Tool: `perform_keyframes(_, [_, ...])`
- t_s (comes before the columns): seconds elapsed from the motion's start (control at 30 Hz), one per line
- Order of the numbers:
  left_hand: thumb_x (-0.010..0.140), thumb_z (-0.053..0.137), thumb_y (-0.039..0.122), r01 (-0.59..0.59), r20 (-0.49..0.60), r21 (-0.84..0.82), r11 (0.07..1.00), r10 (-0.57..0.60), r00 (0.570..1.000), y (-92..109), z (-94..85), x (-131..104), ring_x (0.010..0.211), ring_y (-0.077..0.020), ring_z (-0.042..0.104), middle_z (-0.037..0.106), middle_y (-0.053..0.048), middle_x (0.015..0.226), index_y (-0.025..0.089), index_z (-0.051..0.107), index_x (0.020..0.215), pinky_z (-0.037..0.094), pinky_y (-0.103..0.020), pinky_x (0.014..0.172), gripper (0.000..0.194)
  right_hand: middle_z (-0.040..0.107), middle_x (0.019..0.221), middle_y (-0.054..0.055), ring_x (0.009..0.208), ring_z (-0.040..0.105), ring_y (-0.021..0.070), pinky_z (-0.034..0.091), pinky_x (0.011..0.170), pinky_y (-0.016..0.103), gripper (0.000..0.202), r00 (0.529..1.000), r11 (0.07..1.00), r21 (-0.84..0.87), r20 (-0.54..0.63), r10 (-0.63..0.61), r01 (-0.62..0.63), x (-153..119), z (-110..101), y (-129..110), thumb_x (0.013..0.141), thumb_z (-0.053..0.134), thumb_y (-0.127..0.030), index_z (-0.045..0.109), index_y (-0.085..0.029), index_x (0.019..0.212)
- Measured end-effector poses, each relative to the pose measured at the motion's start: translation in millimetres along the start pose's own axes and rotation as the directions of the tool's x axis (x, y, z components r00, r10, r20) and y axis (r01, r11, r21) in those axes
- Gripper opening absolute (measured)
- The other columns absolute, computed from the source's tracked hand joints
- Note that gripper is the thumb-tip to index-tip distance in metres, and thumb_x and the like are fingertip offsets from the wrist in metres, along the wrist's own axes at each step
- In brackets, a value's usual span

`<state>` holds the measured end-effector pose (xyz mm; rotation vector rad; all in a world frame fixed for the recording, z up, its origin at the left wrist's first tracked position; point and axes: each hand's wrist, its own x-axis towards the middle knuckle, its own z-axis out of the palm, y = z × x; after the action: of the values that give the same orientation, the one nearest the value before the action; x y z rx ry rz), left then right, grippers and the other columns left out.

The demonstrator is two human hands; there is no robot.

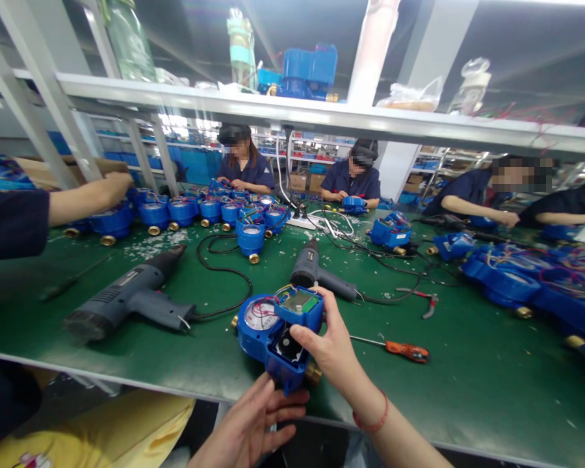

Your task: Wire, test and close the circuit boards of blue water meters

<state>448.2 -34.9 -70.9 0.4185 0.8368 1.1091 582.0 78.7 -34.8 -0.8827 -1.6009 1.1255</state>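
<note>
A green desk (pixel 468 403) fills most of the view, with a white shelf (pixel 199 97) running across above it. Across the desk, co-workers in dark blue sit bent over their work, and at the left edge a dark sleeve (pixel 14 221) leads to another person's arm, reaching over a row of blue meters (pixel 182 211). A large grey heat gun (pixel 131 292) lies on the left part of the desk; a second heat gun (pixel 309 263) lies farther back, just beyond the right hand's work.

Near the front edge of the desk is an opened blue meter (pixel 258 341) with a round dial and brass ends. The person's right hand (pixel 334 344) grasps the meter's blue cover (pixel 299 305), thumb in front and fingers behind, tilted up with its green board showing. The left hand (pixel 251 419) is released, fingers spread just under the meter's near corner; whether they touch it, I cannot tell. To the right lie an orange-handled screwdriver (pixel 407 351) and, beyond it, red-handled pliers (pixel 431 304).
</note>
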Motion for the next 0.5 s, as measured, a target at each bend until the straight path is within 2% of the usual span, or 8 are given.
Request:
perform_keyframes(0.1, [0.071,0.073,0.06,0.005,-0.023,0.119,0.993,-0.003,1.0,-0.3,-5.5,1.5,0.097,-0.0202,0.065,0.072,-0.012,0.108,0.021,0.055,0.116,0.045,-0.032,0.084,0.062,0.048,0.131,0.01,0.123,0.042,0.03,0.031,0.108,0.043,0.081,0.999,0.996,-0.082,-0.015,-0.044,0.042,-3.8,1.5,6.6,0.064,0.076,-0.055,0.044,-0.022,0.13])
perform_keyframes(0.17, [0.071,0.07,0.065,0.012,-0.014,0.298,0.955,-0.008,1.0,2.7,-12.4,1.2,0.087,-0.0184,0.065,0.074,-0.01,0.096,0.02,0.058,0.1,0.044,-0.029,0.075,0.055,0.047,0.132,0.01,0.124,0.042,0.0301,0.03,0.109,0.044,0.083,0.999,0.996,-0.077,0.022,-0.049,0.05,-8.0,-0.4,9.9,0.066,0.075,-0.057,0.041,-0.022,0.132])
perform_keyframes(0.27, [0.073,0.061,0.07,-0.072,0.035,0.599,0.798,0.064,0.997,16.9,-24.5,-3.9,0.068,-0.017,0.061,0.071,-0.005,0.073,0.018,0.057,0.081,0.04,-0.027,0.064,0.053,0.046,0.134,0.01,0.124,0.044,0.029,0.032,0.108,0.044,0.079,0.992,0.999,-0.003,0.111,-0.053,0.053,-12.8,-6.7,10.6,0.071,0.072,-0.058,0.038,-0.023,0.133])
perform_keyframes(0.33, [0.077,0.057,0.07,-0.161,0.006,0.746,0.646,0.235,0.972,33.8,-30.5,-9.5,0.059,-0.0164,0.054,0.061,-0.001,0.06,0.02,0.054,0.074,0.039,-0.028,0.059,0.05,0.044,0.136,0.009,0.127,0.042,0.0289,0.03,0.11,0.043,0.077,0.988,0.996,-0.013,0.132,-0.082,0.084,-13.3,-10.3,9.7,0.071,0.072,-0.059,0.039,-0.024,0.132])
perform_keyframes(0.37, [0.079,0.056,0.068,-0.186,-0.038,0.809,0.558,0.365,0.93,44.2,-32.5,-11.7,0.058,-0.016,0.051,0.056,0.001,0.058,0.021,0.052,0.072,0.037,-0.028,0.058,0.048,0.043,0.136,0.009,0.128,0.041,0.0289,0.029,0.11,0.043,0.077,0.987,0.995,-0.026,0.136,-0.09,0.095,-12.7,-11.3,9.5,0.071,0.073,-0.059,0.04,-0.024,0.132])
perform_keyframes(0.43, [0.078,0.06,0.064,-0.206,-0.086,0.904,0.375,0.631,0.771,67.4,-34.4,-12.2,0.064,-0.0175,0.05,0.052,0.001,0.066,0.022,0.05,0.075,0.039,-0.029,0.061,0.043,0.045,0.136,0.009,0.128,0.042,0.0288,0.03,0.11,0.043,0.077,0.987,0.995,-0.033,0.136,-0.086,0.092,-10.8,-11.8,10.0,0.071,0.074,-0.057,0.04,-0.024,0.132])
perform_keyframes(0.47, [0.074,0.064,0.064,-0.221,-0.05,0.934,0.281,0.714,0.698,79.6,-34.8,-9.5,0.073,-0.0203,0.053,0.057,-0.001,0.077,0.022,0.052,0.081,0.041,-0.031,0.068,0.044,0.046,0.135,0.009,0.126,0.043,0.0287,0.031,0.109,0.043,0.077,0.988,0.996,-0.032,0.132,-0.082,0.087,-9.8,-11.4,10.5,0.072,0.073,-0.056,0.039,-0.024,0.133])
perform_keyframes(0.5, [0.068,0.069,0.064,-0.253,0.015,0.944,0.213,0.738,0.675,91.5,-35.2,-4.7,0.09,-0.0251,0.056,0.061,-0.005,0.095,0.022,0.054,0.095,0.043,-0.035,0.08,0.052,0.048,0.134,0.009,0.125,0.045,0.0288,0.033,0.108,0.044,0.077,0.989,0.996,-0.027,0.126,-0.077,0.081,-9.1,-10.8,11.0,0.072,0.073,-0.055,0.039,-0.024,0.133])
